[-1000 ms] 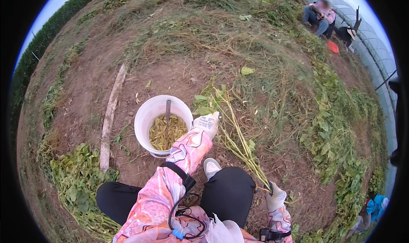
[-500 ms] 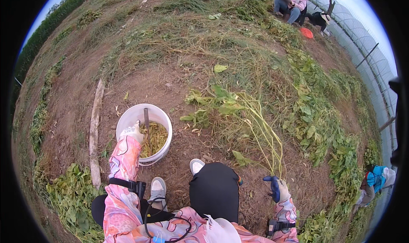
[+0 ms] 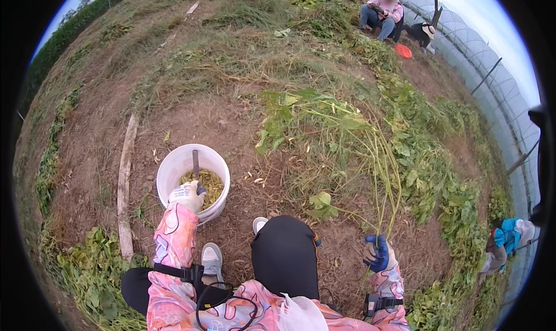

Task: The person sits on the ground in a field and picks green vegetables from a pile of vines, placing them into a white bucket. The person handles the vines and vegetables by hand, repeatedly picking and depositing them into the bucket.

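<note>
A white bucket [image 3: 220, 202] stands left of my knee, with yellow-green pods [image 3: 212, 182] lying in it and a dark flat bar [image 3: 196, 164] upright against its inner wall. My left hand [image 3: 187, 196], in a white glove with a blue palm, is over the bucket's near side. Its fingers point down and mostly hide from view; a blue-coated tip shows. At the lower right my right hand [image 3: 379, 254], in a matching glove, is closed round the base of several long green stems. This uprooted bean plant [image 3: 379, 166] stretches up and left, its leafy end off to the bucket's right.
A wooden plank [image 3: 125, 186] lies left of the bucket. Heaps of cut leafy plants [image 3: 92, 273] line both sides. People sit at the upper right beside a red-orange container [image 3: 403, 51]; another person [image 3: 505, 241] bends at the right edge. Plastic-covered tunnels [image 3: 463, 47] stand beyond.
My right hand has lifted the plant a little, and its leafy end has swung up. My left hand has drawn back slightly from the pods and turned. The view has shifted a bit.
</note>
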Demonstrator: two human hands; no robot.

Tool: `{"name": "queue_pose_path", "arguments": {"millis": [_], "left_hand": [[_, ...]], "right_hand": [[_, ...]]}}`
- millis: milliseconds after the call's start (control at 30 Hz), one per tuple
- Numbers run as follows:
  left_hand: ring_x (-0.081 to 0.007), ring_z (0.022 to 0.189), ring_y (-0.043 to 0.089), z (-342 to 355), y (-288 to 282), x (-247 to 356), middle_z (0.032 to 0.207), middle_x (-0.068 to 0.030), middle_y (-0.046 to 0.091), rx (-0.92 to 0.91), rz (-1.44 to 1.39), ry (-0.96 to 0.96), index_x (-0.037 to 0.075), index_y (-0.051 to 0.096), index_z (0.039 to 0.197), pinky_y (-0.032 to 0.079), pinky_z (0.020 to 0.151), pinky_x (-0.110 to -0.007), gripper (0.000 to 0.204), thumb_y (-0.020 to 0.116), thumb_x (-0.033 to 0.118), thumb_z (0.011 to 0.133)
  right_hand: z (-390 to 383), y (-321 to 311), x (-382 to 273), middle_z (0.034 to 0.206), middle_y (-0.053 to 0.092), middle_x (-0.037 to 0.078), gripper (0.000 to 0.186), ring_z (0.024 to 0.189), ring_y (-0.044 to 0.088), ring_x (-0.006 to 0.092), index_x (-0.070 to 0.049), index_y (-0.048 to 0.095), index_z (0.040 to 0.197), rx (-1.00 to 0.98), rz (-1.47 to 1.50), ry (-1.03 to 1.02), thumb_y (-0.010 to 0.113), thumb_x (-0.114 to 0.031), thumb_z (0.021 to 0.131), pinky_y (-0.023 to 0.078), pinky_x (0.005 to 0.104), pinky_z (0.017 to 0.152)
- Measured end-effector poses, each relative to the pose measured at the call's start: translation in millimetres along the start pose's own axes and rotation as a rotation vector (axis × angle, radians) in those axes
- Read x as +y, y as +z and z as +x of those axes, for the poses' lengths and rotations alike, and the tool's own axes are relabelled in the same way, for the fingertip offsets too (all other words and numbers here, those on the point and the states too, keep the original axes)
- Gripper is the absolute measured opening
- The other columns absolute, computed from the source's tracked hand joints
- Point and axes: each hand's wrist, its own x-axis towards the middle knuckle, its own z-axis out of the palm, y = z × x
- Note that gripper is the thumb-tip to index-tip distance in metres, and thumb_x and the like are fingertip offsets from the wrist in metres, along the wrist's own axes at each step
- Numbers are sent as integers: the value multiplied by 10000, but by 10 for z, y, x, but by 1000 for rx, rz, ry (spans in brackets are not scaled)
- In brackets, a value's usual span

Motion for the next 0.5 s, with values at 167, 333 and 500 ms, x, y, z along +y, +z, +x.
{"name": "queue_pose_path", "arguments": {"millis": [167, 333, 500], "left_hand": [[-285, 1021, 599, -218, -180, 163, 1111, -131, 621, -29, -31, 21, 140, 526, 1240, 459, 886, -392, 479, 584, 374, 826], [-294, 1007, 601, -403, -329, 15, 1093, -150, 621, 25, -60, 59, 109, 513, 1238, 460, 874, -400, 493, 584, 371, 827], [-292, 924, 620, -739, -575, -75, 970, -139, 626, 298, -127, 152, 94, 542, 1161, 479, 808, -399, 451, 630, 345, 797]], "right_hand": [[-49, -94, 24, 558, 356, -21, 441, 424, 319, 101, -19, 543, 1152, -43, 90, -41, 343, -379, 994, 298, 275, 465], [15, -17, -127, 552, 370, -13, 454, 415, 318, 108, -38, 551, 1145, -99, 90, -17, 331, -405, 991, 299, 278, 459], [389, 392, -486, 555, 376, -13, 443, 413, 331, 110, -34, 564, 1120, -111, -29, -61, 350, -399, 989, 292, 271, 440]]}}
